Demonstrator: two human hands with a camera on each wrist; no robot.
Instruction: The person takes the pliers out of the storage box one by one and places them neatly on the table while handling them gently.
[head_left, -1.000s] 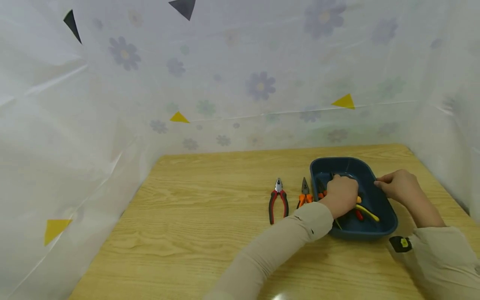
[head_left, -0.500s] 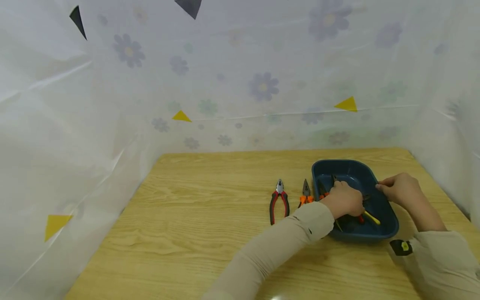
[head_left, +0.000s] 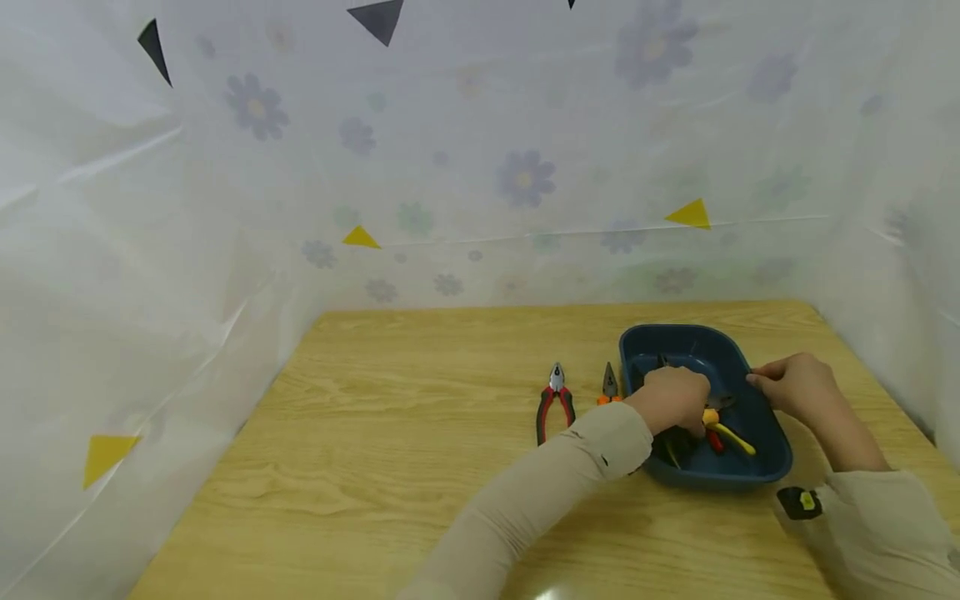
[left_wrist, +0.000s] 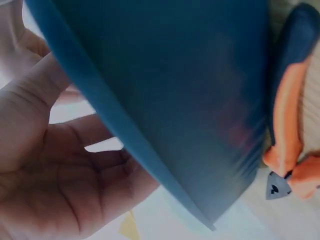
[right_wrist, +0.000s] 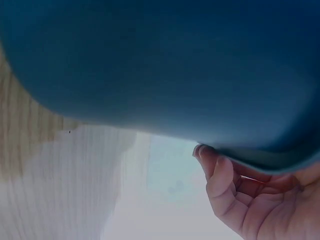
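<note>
Now the left hand (head_left: pixel 670 399) sits further left in the box (head_left: pixel 693 342), uncovering yellow pliers (head_left: pixel 732 435).
Reaching seems unfinished; its grip I cannot tell. The right hand (head_left: pixel 801 387) pinches the rim (head_left: pixel 720 477).

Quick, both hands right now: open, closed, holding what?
Left hand: down in the blue bin; its grip is hidden, so open or closed cannot be told.
Right hand: closed, pinching the bin's right rim.
</note>
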